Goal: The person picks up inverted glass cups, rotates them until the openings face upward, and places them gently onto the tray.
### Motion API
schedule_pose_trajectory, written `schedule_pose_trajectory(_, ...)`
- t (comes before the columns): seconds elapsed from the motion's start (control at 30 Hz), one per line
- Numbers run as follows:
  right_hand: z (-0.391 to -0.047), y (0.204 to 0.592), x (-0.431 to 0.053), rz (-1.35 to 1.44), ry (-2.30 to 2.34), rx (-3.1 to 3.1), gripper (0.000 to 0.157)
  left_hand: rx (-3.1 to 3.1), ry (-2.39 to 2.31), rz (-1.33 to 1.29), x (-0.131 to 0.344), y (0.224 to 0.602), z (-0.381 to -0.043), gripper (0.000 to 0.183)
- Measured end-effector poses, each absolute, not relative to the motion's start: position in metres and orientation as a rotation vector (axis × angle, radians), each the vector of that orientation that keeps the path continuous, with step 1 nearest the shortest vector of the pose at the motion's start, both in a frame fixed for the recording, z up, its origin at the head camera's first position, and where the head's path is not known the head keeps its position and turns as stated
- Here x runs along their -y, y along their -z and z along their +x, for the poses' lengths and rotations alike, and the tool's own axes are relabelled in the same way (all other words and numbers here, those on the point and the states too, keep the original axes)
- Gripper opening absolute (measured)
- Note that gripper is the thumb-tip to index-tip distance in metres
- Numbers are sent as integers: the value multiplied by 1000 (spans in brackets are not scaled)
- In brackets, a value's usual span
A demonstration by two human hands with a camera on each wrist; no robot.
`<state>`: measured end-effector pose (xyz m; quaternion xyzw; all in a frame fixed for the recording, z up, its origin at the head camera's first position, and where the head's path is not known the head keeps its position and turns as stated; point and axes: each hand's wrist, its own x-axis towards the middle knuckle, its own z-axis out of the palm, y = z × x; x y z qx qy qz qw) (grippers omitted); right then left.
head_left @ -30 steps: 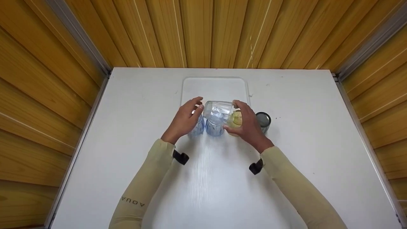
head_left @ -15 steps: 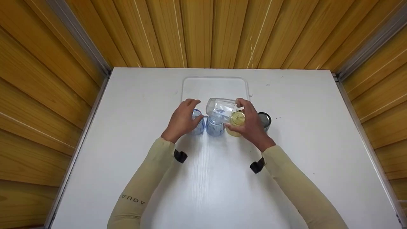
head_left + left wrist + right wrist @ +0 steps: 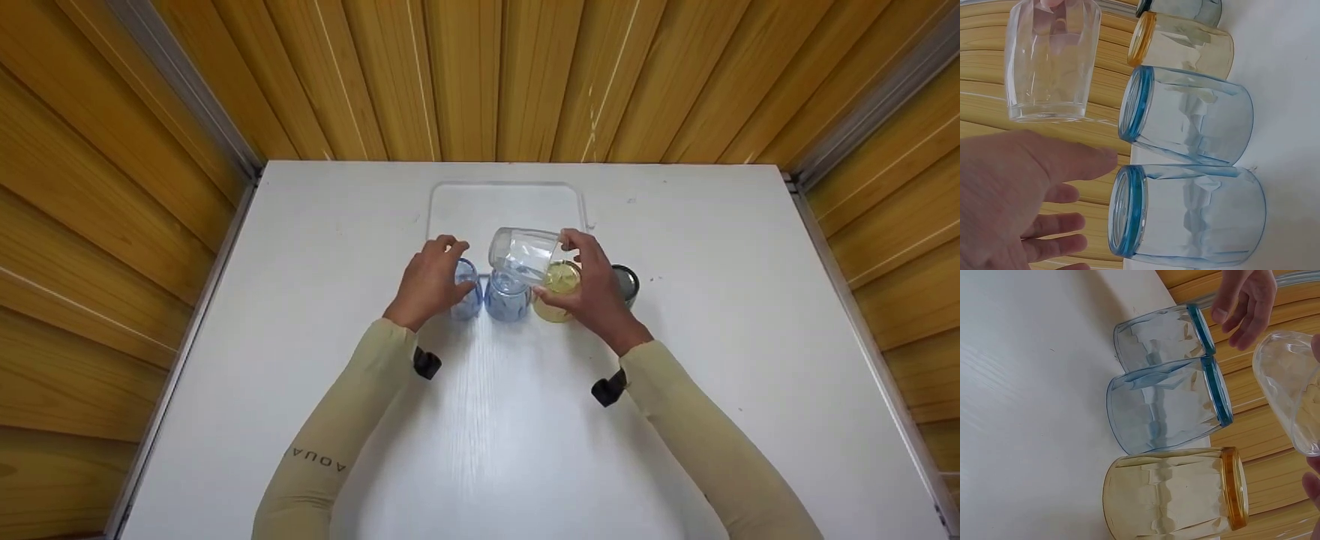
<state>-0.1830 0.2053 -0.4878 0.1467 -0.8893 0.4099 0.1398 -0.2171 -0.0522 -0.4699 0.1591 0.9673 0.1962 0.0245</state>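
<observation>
Glass point(image 3: 523, 249) pinched at the mouth end in right grip point(image 3: 594, 291), raised, tilted; left grip point(image 3: 427, 283) parted, near its base. Likely light, stiff, slick, breakable; best taken round the walls!

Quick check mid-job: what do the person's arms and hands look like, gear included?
The left sleeve and right sleeve are snug and pale yellow-green; dark lettering on the left reads AQUA. A small black device sits by each wrist. The left hand and right hand are ungloved.
</observation>
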Motion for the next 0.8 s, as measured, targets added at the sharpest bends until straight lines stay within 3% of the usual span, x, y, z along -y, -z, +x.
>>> schedule_pose_trajectory(0.37, -186, 482, -212, 416, -1179, 2541, 85, -2934, -490, 502, 47, 474, -226, 64)
schedule_pose_trajectory(0.8, -190, 477, -219, 334, -1121, 2614, 87, -2887, -484, 553, 44, 478, -232, 50)
